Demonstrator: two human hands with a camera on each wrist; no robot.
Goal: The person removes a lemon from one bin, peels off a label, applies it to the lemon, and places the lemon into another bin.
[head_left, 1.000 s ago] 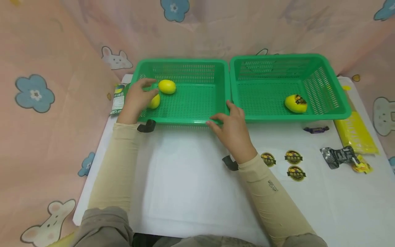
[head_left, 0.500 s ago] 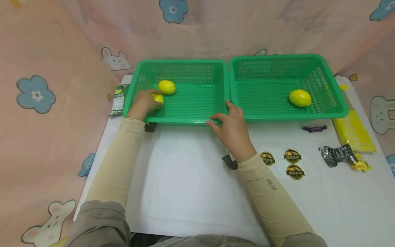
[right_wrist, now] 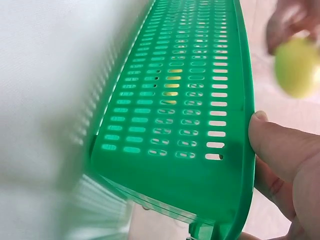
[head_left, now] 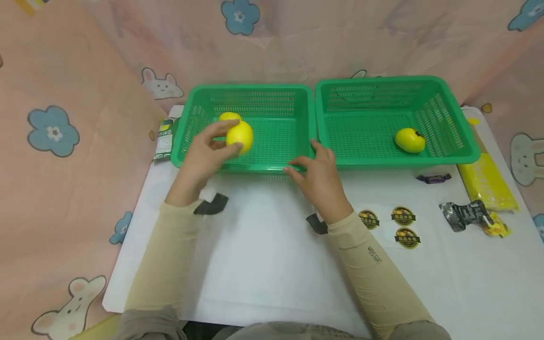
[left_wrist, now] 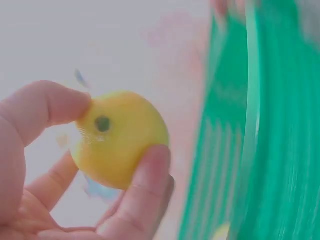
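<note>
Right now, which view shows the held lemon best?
Left wrist: the lemon fills the frame, pinched by the left hand, stem scar visible. Head shows it small above the left basket; right wrist shows only a blur at the edge.

Left hand (head_left: 204,153) risen from basket (head_left: 272,166) floor, now pinching lemon (head_left: 240,136) above near rim, right-basket lemon (head_left: 410,140) rolled, label edge showing
</note>
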